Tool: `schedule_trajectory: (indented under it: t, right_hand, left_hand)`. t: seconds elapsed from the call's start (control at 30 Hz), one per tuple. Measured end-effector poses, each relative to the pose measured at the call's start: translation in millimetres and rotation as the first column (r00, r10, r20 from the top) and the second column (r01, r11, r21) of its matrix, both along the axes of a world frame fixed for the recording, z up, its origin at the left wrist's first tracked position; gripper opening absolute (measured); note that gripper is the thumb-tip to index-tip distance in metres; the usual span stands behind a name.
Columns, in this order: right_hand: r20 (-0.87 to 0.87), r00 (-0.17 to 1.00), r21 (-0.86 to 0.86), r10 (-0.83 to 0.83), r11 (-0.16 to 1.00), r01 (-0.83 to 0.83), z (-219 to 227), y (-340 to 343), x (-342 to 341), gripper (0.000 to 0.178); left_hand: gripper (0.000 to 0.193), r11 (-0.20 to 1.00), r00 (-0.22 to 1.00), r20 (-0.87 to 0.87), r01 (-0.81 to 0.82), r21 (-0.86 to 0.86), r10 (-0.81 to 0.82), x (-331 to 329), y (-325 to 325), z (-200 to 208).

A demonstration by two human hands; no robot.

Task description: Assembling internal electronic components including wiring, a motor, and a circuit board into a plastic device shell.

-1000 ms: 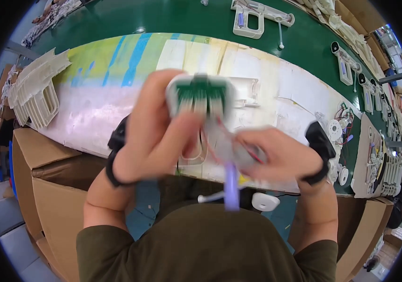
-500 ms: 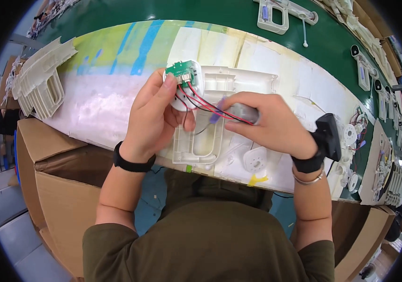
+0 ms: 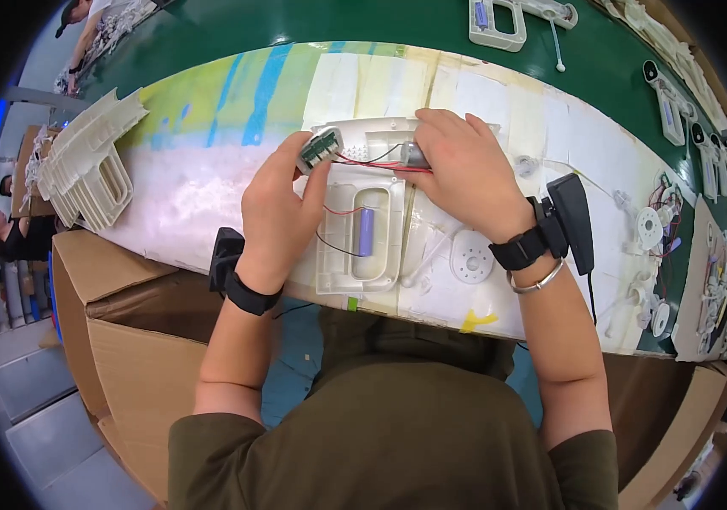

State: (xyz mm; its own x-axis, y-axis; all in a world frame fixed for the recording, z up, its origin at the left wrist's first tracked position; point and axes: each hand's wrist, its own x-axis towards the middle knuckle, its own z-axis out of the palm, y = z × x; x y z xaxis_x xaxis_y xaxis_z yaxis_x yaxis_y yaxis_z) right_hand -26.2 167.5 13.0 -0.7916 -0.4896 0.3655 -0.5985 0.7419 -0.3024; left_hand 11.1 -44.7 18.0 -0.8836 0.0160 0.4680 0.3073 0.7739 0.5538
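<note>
Worktable (image 3: pixel 210 178), white housing (image 3: pixel 362 229) now laid down, hands lowered

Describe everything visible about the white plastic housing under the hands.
The housing is an off-white moulded plastic half-shell with a handle-like loop, lying flat and open side up on the taped white work surface. A purple cylindrical cell sits in its handle bay, with red and black wires running to its upper end. There the left hand holds a small green circuit board and the right hand presses a small metal motor.
</note>
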Motion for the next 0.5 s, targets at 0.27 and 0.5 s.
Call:
schedule_trajectory:
  t: [0.27,0.5]
  right_hand:
    - [0.067,0.987,0.046,-0.147,0.989,0.144,10.2,25.5,19.8,0.027]
    - [0.114,0.97,0.159,-0.216,0.967,0.197,16.1,21.2,26.8,0.028]
  left_hand:
    - [0.033,0.984,0.993,0.07,0.081,0.16,-0.093,-32.0,33.1,17.4]
    - [0.031,0.962,0.992,-0.065,0.092,-0.256,-0.112,-27.4,28.1,1.8]
